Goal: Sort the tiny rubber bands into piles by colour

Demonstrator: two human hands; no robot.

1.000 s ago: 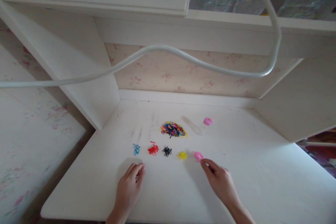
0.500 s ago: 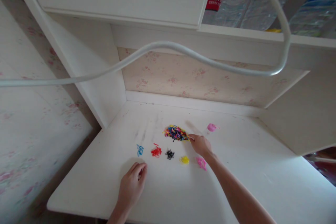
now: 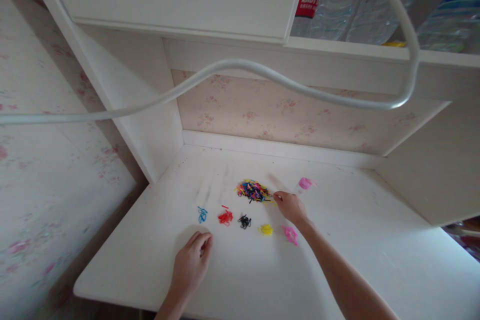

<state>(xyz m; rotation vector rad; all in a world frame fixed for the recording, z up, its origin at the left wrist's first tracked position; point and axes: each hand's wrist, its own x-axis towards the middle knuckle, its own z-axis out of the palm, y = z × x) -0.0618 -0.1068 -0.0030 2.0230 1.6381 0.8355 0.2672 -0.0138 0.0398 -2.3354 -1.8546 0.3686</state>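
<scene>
A mixed heap of small coloured rubber bands (image 3: 252, 191) lies on the white desk (image 3: 356, 245). In front of it sit small sorted heaps in a row: blue (image 3: 202, 214), red (image 3: 225, 217), black (image 3: 244, 221), yellow (image 3: 266, 229) and pink (image 3: 290, 234). My right hand (image 3: 289, 206) reaches to the right edge of the mixed heap, fingers pinched together at a yellow band there. My left hand (image 3: 192, 264) rests flat on the desk in front of the blue and red heaps, fingers loosely curled, holding nothing.
A pink cap (image 3: 304, 183) with a clear small bag lies behind my right hand. A white cable (image 3: 240, 66) hangs across the view. Water bottles (image 3: 337, 5) stand on the shelf above. Cabinet side walls close in the desk left and right.
My right hand went from beside the pink heap up to the mixed heap and now pinches at its right edge. The left hand stayed put. The view tilted up slightly.
</scene>
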